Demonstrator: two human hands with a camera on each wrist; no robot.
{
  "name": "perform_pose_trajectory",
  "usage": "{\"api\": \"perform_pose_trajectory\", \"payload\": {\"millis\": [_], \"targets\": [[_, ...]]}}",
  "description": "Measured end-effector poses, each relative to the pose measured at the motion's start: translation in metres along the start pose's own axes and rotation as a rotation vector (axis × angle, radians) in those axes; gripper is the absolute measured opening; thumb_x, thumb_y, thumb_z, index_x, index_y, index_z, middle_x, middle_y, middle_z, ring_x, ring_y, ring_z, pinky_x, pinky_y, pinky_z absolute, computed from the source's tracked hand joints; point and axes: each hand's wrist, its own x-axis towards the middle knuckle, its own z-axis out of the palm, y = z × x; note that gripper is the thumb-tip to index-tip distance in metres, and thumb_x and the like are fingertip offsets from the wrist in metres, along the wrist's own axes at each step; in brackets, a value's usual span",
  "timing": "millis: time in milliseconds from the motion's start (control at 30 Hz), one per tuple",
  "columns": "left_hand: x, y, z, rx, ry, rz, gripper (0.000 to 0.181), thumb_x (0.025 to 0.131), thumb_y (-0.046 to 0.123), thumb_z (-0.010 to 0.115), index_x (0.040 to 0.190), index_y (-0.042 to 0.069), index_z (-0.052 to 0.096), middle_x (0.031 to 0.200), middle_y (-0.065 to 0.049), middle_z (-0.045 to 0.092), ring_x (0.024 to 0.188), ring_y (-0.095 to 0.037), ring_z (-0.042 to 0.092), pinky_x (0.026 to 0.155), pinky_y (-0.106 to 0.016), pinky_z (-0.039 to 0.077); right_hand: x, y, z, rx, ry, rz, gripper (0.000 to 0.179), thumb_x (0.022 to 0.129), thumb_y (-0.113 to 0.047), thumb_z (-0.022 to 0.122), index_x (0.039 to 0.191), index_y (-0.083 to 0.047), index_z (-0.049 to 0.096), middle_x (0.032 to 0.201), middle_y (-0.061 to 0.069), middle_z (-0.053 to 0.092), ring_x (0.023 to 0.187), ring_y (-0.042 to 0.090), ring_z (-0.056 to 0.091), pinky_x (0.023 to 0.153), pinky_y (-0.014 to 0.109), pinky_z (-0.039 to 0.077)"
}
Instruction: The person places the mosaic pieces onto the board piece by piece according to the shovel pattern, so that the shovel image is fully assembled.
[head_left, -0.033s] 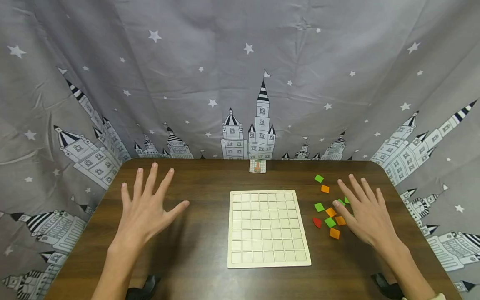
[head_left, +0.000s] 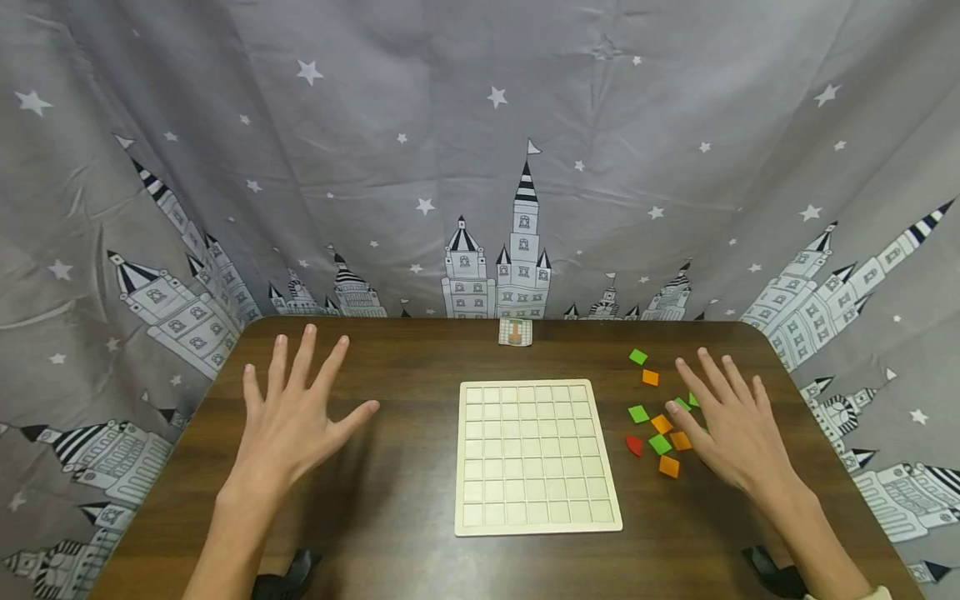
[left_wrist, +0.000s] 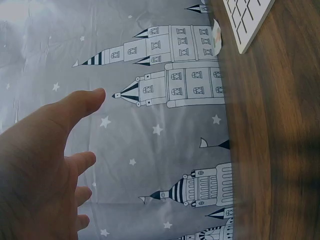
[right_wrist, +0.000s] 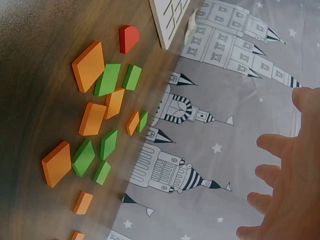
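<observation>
My left hand (head_left: 288, 429) hovers over the left part of the table with its fingers spread, holding nothing. On the right, my right hand (head_left: 738, 442) is also spread above the table, nearest to a scatter of small flat pieces. Among these are several orange squares (head_left: 669, 467), several green squares (head_left: 638, 414) and one red piece (head_left: 633, 445) with a rounded edge. Some pieces are partly hidden under the right hand in the head view; the right wrist view shows more orange tiles (right_wrist: 56, 164) there. Between the hands lies a cream square board (head_left: 536, 458) with a grid of shallow cells.
A small card (head_left: 515, 332) printed with a grid and an orange figure stands at the table's back edge. Behind the brown wooden table (head_left: 405, 500) hangs a grey curtain (head_left: 420, 100) with castles and stars. Black straps (head_left: 292, 575) show near both wrists.
</observation>
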Motion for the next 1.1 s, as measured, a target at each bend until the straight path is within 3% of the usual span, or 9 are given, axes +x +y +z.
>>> {"api": "perform_pose_trajectory", "payload": {"millis": [400, 633, 833, 1100], "targets": [[-0.001, 0.003, 0.005, -0.021, -0.020, 0.007, 0.091, 0.091, 0.068, 0.055, 0.162, 0.022, 0.019, 0.166, -0.018, 0.004, 0.149, -0.044, -0.007, 0.106, -0.074, -0.007, -0.004, 0.005, -0.003, 0.022, 0.012, 0.013, 0.062, 0.102, -0.044, 0.052, 0.152, -0.010, 0.042, 0.160, 0.020, 0.026, 0.144, 0.048, 0.021, 0.112, 0.069, 0.005], [0.003, 0.007, 0.013, -0.047, -0.035, 0.061, 0.088, 0.092, 0.062, 0.058, 0.161, 0.021, 0.022, 0.165, -0.019, 0.011, 0.149, -0.043, 0.003, 0.108, -0.073, 0.003, -0.006, 0.013, -0.002, 0.030, 0.011, 0.027, 0.060, 0.100, -0.040, 0.058, 0.148, -0.005, 0.046, 0.156, 0.025, 0.032, 0.139, 0.053, 0.028, 0.109, 0.071, 0.013], [0.005, 0.012, 0.033, -0.129, -0.077, 0.142, 0.084, 0.093, 0.049, 0.066, 0.159, 0.017, 0.027, 0.161, -0.021, 0.021, 0.145, -0.044, 0.020, 0.106, -0.073, 0.019, -0.006, 0.019, 0.001, 0.073, 0.018, 0.035, 0.060, 0.097, -0.035, 0.064, 0.146, -0.004, 0.049, 0.150, 0.028, 0.039, 0.135, 0.053, 0.033, 0.110, 0.070, 0.016], [-0.002, 0.033, 0.074, -0.273, -0.148, 0.245, 0.078, 0.093, 0.038, 0.070, 0.156, 0.010, 0.034, 0.160, -0.019, 0.027, 0.142, -0.044, 0.031, 0.106, -0.069, 0.027, -0.005, 0.026, 0.004, 0.167, -0.024, 0.087, 0.056, 0.097, -0.028, 0.066, 0.142, 0.001, 0.051, 0.147, 0.029, 0.043, 0.131, 0.054, 0.037, 0.101, 0.072, 0.028]]}}
